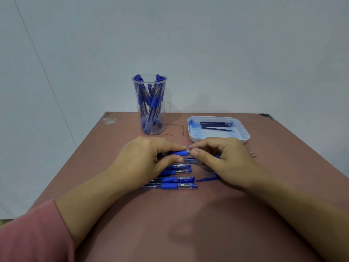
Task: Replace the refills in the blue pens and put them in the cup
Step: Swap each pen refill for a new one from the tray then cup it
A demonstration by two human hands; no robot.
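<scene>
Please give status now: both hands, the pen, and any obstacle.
Left hand grips pen at blue grip. Right hand pinches its tip end. Other pens lie beneath hands; nothing blocks cup.

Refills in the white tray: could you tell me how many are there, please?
3, side by side in the far half of the tray: farthest refill, middle refill, nearest refill, slightly slanted. Blur could hide another between them.
</scene>
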